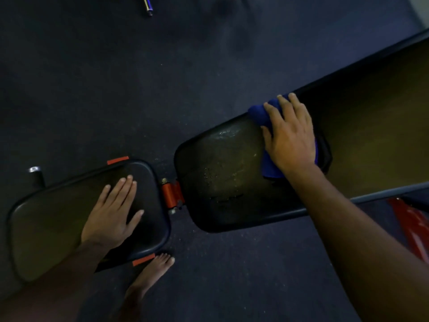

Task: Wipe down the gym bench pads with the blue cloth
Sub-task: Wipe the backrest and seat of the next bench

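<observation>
Head view: two flat hands on the black bench pads.

The right hand [290, 140], at three o'clock, lies spread with straight fingers pressing the blue cloth [262, 117] onto the back pad [220, 182]; cloth shows beyond its fingertips and under its palm. The left hand [111, 217], at eight o'clock, rests spread on the seat pad [58, 217], well apart from the cloth.

Dark speckled floor [92, 89]; striped rod [147, 4] lay at its top edge; red frame part [411, 224] at right edge.

The right hand [290, 138] hides most of the blue cloth [260, 115]. At three o'clock, the back pad [371, 126] runs off-frame; a red part [413, 226] below is perhaps frame.
</observation>
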Demonstrator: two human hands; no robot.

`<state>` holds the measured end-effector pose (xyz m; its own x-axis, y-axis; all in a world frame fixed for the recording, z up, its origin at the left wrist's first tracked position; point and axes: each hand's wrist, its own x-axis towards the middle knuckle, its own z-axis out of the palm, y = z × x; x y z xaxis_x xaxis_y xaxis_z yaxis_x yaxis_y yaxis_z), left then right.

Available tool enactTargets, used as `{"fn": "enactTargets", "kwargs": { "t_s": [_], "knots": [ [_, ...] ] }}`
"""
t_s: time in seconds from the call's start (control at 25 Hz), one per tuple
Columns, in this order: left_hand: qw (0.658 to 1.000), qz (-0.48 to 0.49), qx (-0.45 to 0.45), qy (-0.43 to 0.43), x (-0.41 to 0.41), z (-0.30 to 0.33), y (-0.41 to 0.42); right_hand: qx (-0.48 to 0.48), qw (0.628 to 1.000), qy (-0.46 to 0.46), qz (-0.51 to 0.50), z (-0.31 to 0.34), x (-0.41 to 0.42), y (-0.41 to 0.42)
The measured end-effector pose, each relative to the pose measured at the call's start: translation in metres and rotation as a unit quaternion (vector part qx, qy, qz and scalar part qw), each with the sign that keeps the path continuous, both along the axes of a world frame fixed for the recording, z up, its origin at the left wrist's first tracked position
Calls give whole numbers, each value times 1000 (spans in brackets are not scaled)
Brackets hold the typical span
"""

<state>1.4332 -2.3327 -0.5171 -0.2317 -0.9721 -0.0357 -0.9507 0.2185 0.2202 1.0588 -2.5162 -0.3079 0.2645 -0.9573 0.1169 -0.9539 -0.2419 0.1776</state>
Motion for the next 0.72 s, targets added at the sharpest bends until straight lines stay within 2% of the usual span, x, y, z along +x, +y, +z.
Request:
{"fn": "enactTargets", "kwargs": {
  "t_s": [0.12,0.28,0.36,0.44,0.56,0.64,0.72],
  "knots": [
    [1000,9,8,-12,-5,4,-3,-8,1000,1,9,-30,31,5],
    [1000,5,11,-26,-1,0,1,50,997,12,60,-66,77,19],
    [1000,9,13,-26,-1,-1,2,95,989,9,110,-64,87,20],
    [1000,13,14,-22,0,-3,4,97,987,-23,128,-40,84,17],
    [1000,13,13,-18,-2,1,0,3,995,-59,84,18,42,2],
    [1000,16,23,-12,-3,4,0,-2,999,-18,32,37,4,-16],
    [999,12,24,-17,-4,4,3,4,1000,1,-9,26,-8,-21]
  ]
}}
